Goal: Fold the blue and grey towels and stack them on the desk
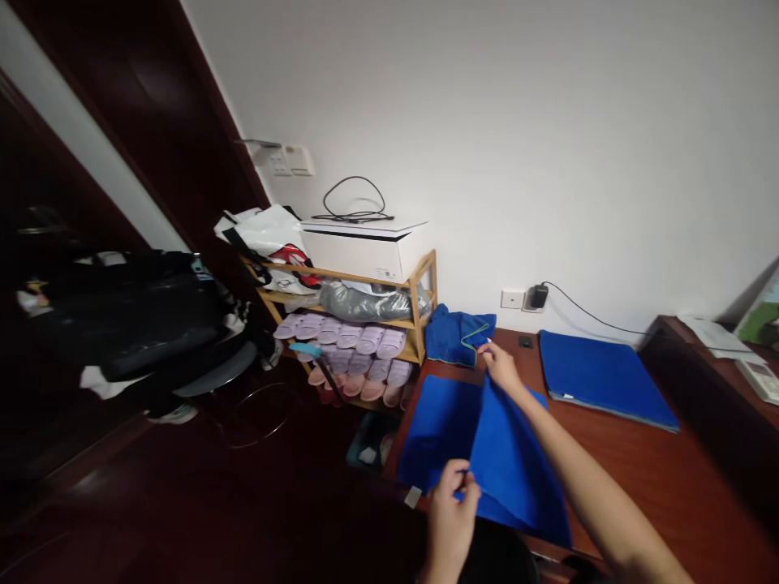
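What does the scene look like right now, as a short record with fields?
left hand: pinching the near edge of the blue cloth
right hand: pinching its far edge
blue cloth: one side lifted, the other lying on the table
far left table corner: bunched blue cloth with green edging
right on table: flat blue pile
left of table: wooden rack holding slippers
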The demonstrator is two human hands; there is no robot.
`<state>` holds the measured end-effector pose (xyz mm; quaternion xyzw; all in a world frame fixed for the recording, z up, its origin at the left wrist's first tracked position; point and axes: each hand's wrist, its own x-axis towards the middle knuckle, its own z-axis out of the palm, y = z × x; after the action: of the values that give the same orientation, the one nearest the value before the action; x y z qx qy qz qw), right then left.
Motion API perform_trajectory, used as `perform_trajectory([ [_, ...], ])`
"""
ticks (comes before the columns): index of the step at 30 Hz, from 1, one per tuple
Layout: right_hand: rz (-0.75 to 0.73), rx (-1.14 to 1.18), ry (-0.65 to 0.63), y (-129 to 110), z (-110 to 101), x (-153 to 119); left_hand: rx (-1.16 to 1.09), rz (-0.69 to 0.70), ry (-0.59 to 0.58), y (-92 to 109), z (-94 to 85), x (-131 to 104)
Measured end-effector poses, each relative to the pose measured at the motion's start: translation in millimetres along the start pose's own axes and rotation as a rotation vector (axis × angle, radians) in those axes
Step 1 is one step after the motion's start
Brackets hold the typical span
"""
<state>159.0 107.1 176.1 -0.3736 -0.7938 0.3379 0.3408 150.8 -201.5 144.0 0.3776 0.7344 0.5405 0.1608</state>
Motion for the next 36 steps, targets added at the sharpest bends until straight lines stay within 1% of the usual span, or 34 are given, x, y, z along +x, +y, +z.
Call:
perform_trajectory([
  [2,-0.036,-0.008,-0.089,-34.2,53.4,8.2,0.082,-0.047,0.109,-20.6,-38.1,10.4],
  [4,-0.045,-0.041,-0.184,-55.1,102.1,8.2,0.224,-0.082,0.187,-46.0,-66.5,19.7],
  [6,-0.027,-0.097,-0.262,-61.5,139.2,2.0,0.394,-0.076,0.23,-71.7,-84.4,26.2],
  [8,-0.006,-0.159,-0.309,-56.7,161.8,-5.4,0.526,-0.058,0.255,-93.7,-93.5,28.4],
  [10,-0.005,-0.211,-0.33,-46.7,171.6,-9.4,0.572,-0.05,0.274,-110.1,-96.7,27.1],
  [13,-0.04,-0.265,-0.354,-32.8,172.8,-5.3,0.513,-0.06,0.29,-125.4,-96.4,23.8],
  [16,-0.093,-0.284,-0.397,-26.5,170.4,4.7,0.434,-0.075,0.32,-135.3,-94.7,25.0],
  [19,-0.133,-0.269,-0.415,-25.7,168.9,11.8,0.372,-0.078,0.36,-141.9,-93.9,30.4],
  [21,-0.151,-0.234,-0.413,-26.8,166.4,13.8,0.34,-0.085,0.34,-142.9,-95.3,33.9],
  [23,-0.174,-0.176,-0.41,-28.7,159.9,14.3,0.315,-0.105,0.295,-140.4,-99.0,36.0],
  [25,-0.209,-0.1,-0.407,-30.7,146.4,13.7,0.295,-0.138,0.27,-135.0,-104.8,36.8],
  [27,-0.253,-0.02,-0.39,-31.5,123.4,11.7,0.28,-0.164,0.268,-127.1,-112.0,37.4],
  [28,-0.273,0.016,-0.373,-31.0,108.2,9.8,0.271,-0.172,0.27,-122.2,-115.7,38.0],
  [30,-0.3,0.076,-0.318,-28.3,70.7,3.2,0.24,-0.165,0.28,-109.3,-122.6,40.7],
  [32,-0.312,0.121,-0.255,-24.2,26.5,-8.3,0.194,-0.128,0.297,-90.8,-128.5,45.1],
  [34,-0.325,0.185,-0.19,-20.5,-20.3,-25.4,0.153,-0.056,0.309,-65.4,-133.0,50.6],
  [36,-0.333,0.26,-0.119,-18.6,-65.6,-47.3,0.15,0.034,0.299,-34.2,-136.0,56.0],
])
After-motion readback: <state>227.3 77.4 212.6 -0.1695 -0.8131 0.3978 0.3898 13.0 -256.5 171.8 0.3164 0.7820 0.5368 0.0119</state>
